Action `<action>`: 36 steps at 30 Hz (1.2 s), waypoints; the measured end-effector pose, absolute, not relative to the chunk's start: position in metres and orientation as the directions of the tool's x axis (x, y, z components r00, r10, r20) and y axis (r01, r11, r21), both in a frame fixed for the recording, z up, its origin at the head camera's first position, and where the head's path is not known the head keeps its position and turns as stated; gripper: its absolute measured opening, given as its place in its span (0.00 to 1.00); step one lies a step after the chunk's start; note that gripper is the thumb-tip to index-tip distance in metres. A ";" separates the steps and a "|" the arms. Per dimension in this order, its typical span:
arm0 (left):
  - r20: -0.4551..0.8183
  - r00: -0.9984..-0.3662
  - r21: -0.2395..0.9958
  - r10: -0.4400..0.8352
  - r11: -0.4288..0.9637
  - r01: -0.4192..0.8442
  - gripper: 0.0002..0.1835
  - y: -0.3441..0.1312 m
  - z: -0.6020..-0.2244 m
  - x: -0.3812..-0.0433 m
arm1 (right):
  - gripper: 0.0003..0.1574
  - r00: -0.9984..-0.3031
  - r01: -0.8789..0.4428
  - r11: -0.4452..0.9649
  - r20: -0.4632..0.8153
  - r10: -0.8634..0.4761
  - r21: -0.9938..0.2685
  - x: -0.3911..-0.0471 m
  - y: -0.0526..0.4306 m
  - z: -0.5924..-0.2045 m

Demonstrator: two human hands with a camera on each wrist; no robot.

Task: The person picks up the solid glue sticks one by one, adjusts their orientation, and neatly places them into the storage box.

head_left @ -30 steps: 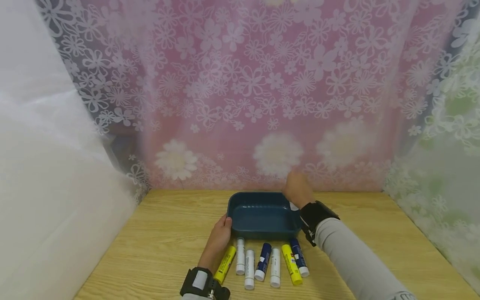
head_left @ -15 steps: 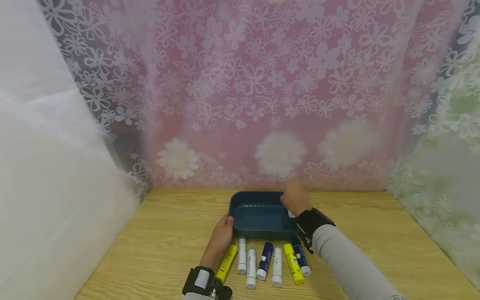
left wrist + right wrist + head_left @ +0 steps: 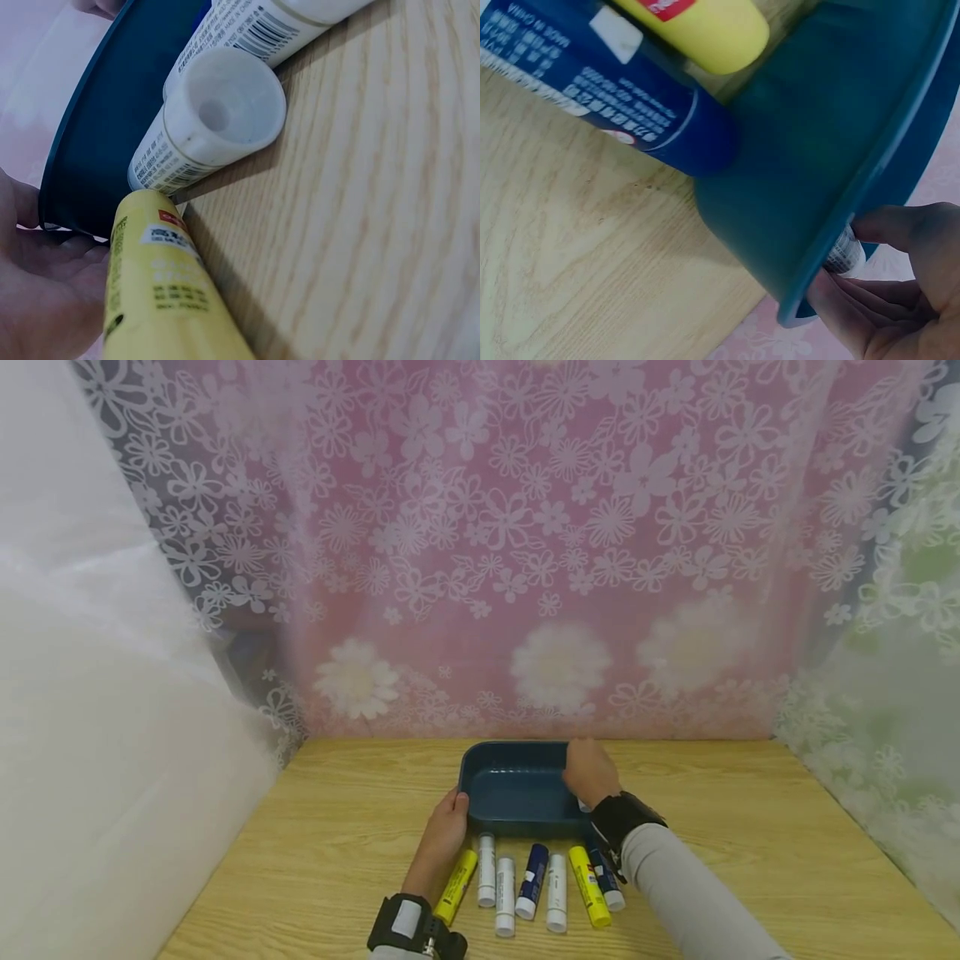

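Free room inside tray (image 3: 517, 793), 7 glue sticks (image 3: 532, 881) blocking near side

"How much of the white cylindrical plastic tube (image 3: 846, 257) in the right hand (image 3: 907, 281) shows?"

"Only a small part; the hand and the wall of the dark-teal rectangular tray (image 3: 517, 797) hide the rest."

"And the yellow cylindrical plastic tube (image 3: 169, 292) by the left hand (image 3: 441, 833)?"

"The left wrist view's bottom edge cuts it off."

"The navy cylindrical plastic tube (image 3: 615, 82)?"

"In the head view, a black wrist strap (image 3: 626, 820) partly hides its far end; lettering is too tiny to read."
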State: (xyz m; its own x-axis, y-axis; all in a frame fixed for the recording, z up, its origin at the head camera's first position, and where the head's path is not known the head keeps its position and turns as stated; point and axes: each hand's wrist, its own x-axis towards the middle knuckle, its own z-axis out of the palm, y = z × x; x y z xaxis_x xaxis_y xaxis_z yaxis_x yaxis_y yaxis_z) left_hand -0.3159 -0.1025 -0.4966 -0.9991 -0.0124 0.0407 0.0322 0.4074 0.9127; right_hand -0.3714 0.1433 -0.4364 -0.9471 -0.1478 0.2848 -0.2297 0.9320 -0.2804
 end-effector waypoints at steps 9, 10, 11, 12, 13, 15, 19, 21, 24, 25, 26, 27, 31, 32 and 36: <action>0.029 -0.999 0.924 -0.018 0.383 0.020 0.26 -0.103 -0.498 -0.317 | 0.04 -0.958 -0.230 0.951 0.218 -0.184 -0.206 -0.369 0.144 -0.448; 0.023 -0.999 0.928 -0.023 0.373 0.013 0.26 -0.103 -0.499 -0.317 | 0.05 -0.960 -0.227 0.953 0.209 -0.184 -0.202 -0.369 0.144 -0.449; 0.018 -0.999 0.931 -0.027 0.364 0.007 0.26 -0.102 -0.499 -0.317 | 0.04 -0.961 -0.225 0.955 0.206 -0.184 -0.194 -0.369 0.145 -0.450; 0.014 -0.999 0.934 -0.030 0.357 0.002 0.26 -0.102 -0.499 -0.317 | 0.04 -0.962 -0.221 0.958 0.203 -0.183 -0.184 -0.369 0.145 -0.451; 0.011 -0.999 0.937 -0.032 0.349 -0.001 0.26 -0.101 -0.500 -0.318 | 0.04 -0.963 -0.218 0.960 0.200 -0.183 -0.175 -0.369 0.145 -0.451; 0.012 -0.999 0.938 -0.030 0.347 0.000 0.26 -0.101 -0.500 -0.318 | 0.04 -0.965 -0.212 0.963 0.193 -0.180 -0.164 -0.368 0.145 -0.452; -0.001 -1.000 0.941 -0.026 0.337 -0.010 0.26 -0.100 -0.500 -0.319 | 0.05 -0.963 -0.220 0.962 0.191 -0.188 -0.160 -0.364 0.144 -0.451; -0.004 -1.000 0.942 -0.023 0.335 -0.011 0.26 -0.101 -0.499 -0.318 | 0.05 -0.960 -0.228 0.960 0.201 -0.194 -0.162 -0.364 0.144 -0.453; 0.005 -1.000 0.939 -0.015 0.344 0.000 0.26 -0.102 -0.498 -0.317 | 0.06 -0.962 -0.224 0.961 0.197 -0.191 -0.162 -0.365 0.143 -0.456; 0.006 -1.000 0.939 -0.013 0.344 0.001 0.26 -0.102 -0.498 -0.317 | 0.07 -0.962 -0.223 0.962 0.199 -0.189 -0.161 -0.367 0.143 -0.458; 0.008 -1.000 0.938 -0.011 0.347 0.004 0.26 -0.102 -0.498 -0.317 | 0.07 -0.962 -0.222 0.962 0.199 -0.189 -0.159 -0.368 0.144 -0.459; 0.008 -1.000 0.938 -0.010 0.347 0.004 0.26 -0.102 -0.497 -0.317 | 0.07 -0.964 -0.218 0.963 0.190 -0.186 -0.160 -0.368 0.143 -0.459; 0.012 -1.000 0.937 -0.008 0.349 0.009 0.26 -0.102 -0.496 -0.316 | 0.07 -0.964 -0.218 0.964 0.190 -0.188 -0.152 -0.369 0.144 -0.460; 0.011 -1.000 0.936 -0.009 0.351 0.007 0.26 -0.102 -0.495 -0.316 | 0.06 -0.963 -0.219 0.964 0.193 -0.188 -0.151 -0.369 0.144 -0.460; 0.012 -1.000 0.935 -0.011 0.356 0.008 0.27 -0.102 -0.494 -0.316 | 0.05 -0.965 -0.214 0.965 0.187 -0.184 -0.152 -0.369 0.145 -0.460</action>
State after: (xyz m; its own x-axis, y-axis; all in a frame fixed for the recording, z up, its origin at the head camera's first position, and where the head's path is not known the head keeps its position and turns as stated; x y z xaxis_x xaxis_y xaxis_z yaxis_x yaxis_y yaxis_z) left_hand -0.3155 -0.1018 -0.4941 -0.9999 -0.0111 0.0123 0.0075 0.3556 0.9346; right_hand -0.3690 0.1446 -0.4602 -0.9649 -0.1844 0.1868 -0.2139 0.9650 -0.1520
